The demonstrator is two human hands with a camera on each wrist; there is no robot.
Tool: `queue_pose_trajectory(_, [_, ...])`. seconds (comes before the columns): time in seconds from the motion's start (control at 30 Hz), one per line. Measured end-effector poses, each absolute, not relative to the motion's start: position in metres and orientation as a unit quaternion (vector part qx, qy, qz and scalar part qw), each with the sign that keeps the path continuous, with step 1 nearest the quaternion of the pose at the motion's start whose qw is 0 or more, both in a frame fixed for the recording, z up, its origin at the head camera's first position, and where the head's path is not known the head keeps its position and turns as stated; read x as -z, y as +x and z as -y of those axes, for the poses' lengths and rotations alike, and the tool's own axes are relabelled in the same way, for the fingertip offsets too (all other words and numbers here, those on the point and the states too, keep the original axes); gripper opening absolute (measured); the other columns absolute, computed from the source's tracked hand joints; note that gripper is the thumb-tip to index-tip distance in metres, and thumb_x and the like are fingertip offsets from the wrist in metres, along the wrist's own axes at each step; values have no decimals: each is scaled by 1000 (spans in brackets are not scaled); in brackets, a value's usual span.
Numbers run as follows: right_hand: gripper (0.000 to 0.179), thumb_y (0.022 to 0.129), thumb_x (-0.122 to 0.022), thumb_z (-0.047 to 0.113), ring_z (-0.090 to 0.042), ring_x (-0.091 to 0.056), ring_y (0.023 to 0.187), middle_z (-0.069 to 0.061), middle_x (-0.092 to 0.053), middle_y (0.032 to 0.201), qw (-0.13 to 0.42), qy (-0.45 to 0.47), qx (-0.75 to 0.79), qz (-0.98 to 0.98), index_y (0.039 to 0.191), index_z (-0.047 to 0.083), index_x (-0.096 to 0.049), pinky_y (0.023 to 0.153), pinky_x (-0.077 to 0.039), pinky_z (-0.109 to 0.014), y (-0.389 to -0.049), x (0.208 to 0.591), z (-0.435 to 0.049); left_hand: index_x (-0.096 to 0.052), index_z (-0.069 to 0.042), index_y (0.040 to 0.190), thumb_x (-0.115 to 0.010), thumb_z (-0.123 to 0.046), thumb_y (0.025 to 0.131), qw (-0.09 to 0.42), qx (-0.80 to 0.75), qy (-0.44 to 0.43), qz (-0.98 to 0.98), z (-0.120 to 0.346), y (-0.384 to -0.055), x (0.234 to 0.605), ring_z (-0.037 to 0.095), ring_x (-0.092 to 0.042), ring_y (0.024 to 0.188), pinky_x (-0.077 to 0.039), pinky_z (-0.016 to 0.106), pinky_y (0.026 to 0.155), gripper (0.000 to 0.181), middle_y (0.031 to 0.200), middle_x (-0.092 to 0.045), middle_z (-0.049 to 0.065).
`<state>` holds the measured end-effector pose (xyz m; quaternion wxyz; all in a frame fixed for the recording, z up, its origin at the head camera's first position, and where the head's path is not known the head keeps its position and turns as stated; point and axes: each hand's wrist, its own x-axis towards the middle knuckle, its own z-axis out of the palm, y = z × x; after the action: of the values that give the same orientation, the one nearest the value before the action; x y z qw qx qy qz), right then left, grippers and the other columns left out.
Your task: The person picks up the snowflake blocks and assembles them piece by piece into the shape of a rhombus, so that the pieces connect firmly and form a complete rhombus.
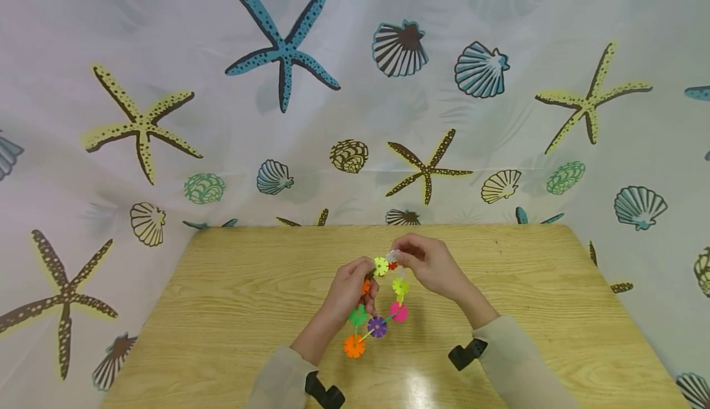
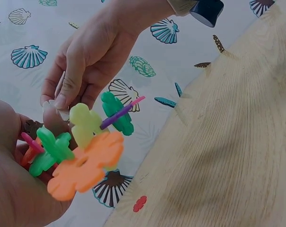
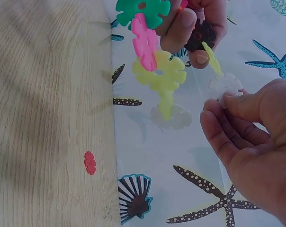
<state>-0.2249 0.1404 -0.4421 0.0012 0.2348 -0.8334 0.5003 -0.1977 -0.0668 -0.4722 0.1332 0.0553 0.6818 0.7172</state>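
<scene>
A chain of slotted plastic flower discs hangs between both hands above the table. My left hand point(image 1: 346, 289) grips it near a dark brown disc point(image 3: 201, 35). With thumb and fingers, my right hand point(image 1: 429, 266) pinches a white disc point(image 3: 224, 86), which meets the edge of a yellow disc point(image 1: 380, 266); whether they are slotted together I cannot tell. Lower in the loop hang a green disc point(image 1: 357, 315), an orange disc point(image 1: 354, 346), a purple disc point(image 1: 377, 327) and a pink disc point(image 1: 398, 311). A translucent disc point(image 3: 174, 117) ends the other side, below yellow pieces.
A loose red disc point(image 3: 89, 163) lies on the wooden table point(image 1: 249, 292), beyond the chain. Behind the table's far edge hangs a pale curtain point(image 1: 344, 113) printed with starfish and shells. Each wrist wears a black camera point(image 1: 468, 353).
</scene>
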Motion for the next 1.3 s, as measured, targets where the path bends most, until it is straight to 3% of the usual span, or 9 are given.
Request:
queue_pose_trajectory(0.17, [14,106,-63,11,-22,-68,86,-8,-74,102,7,249,-494,833,115,7,-73,77,-58,-27,-226,442,-141,-55,-7,89,-39,-24,112,134,-718,57,-681,67,-197,472,12,-46,42,-56,29,47,33,64,-51,2])
queue_pose_trajectory(0.47, [19,106,-62,11,-31,-68,87,-9,-73,104,-3,260,-497,828,118,2,-74,76,-58,-27,-228,445,-140,-55,-9,88,-38,-21,111,140,-720,51,-678,66,-197,472,12,-47,40,-55,28,45,31,63,-50,2])
queue_pose_trajectory(0.83, [16,103,-66,8,-19,-68,86,-10,-72,103,20,289,-500,816,113,6,-79,75,-58,-24,-232,450,-139,-55,-9,90,-37,-21,112,133,-715,47,-685,64,-195,470,12,-46,41,-56,29,46,30,64,-47,0])
queue_pose_trajectory(1.07, [19,101,-66,2,-32,-71,87,-15,-73,103,32,293,-511,808,115,-1,-79,75,-61,-28,-232,455,-136,-53,-10,93,-36,-23,113,134,-718,50,-681,61,-193,471,9,-46,43,-55,25,46,30,66,-46,-1])
queue_pose_trajectory(1.2, [20,100,-67,2,-29,-72,89,-15,-74,105,30,291,-513,807,117,-3,-78,78,-63,-31,-232,457,-135,-52,-9,94,-35,-22,114,138,-719,44,-680,60,-192,473,8,-47,42,-54,23,46,29,67,-44,-2])
queue_pose_trajectory(1.3, [21,101,-67,3,-24,-73,92,-13,-74,107,32,299,-499,813,117,-1,-79,80,-62,-27,-231,457,-134,-52,-9,94,-35,-22,114,136,-719,40,-680,60,-193,474,8,-47,43,-54,23,46,29,68,-44,-2])
